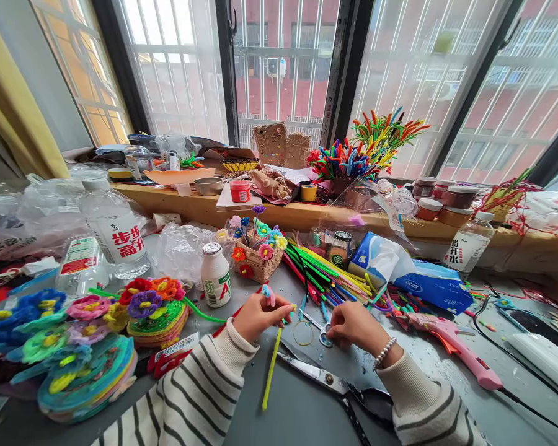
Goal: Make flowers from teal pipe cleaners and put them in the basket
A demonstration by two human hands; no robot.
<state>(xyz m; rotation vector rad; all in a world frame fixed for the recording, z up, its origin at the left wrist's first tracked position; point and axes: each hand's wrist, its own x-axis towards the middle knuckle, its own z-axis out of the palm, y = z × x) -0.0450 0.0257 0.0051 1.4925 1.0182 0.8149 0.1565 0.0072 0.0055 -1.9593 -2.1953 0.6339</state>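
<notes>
My left hand point(256, 317) is closed in a pinch on a yellow pipe cleaner point(272, 371), which hangs down toward the table. A small pink and blue fuzzy piece point(268, 295) shows at the same fingers. My right hand point(359, 329), wearing a beaded bracelet, has its fingers closed at the handle ring of small scissors point(325, 339) lying on the table; their blades point toward the left hand. Between the hands lies a thin elastic-like ring point(303, 332). Large black-handled scissors point(323, 376) lie open just below both hands.
Left are fuzzy flowers point(90, 306) on coiled bases, a white bottle point(216, 275) and a water bottle point(116, 229). Ahead stand a flower basket point(260, 263) and a pipe cleaner bundle point(323, 266). A corded pink glue gun point(460, 350) lies right.
</notes>
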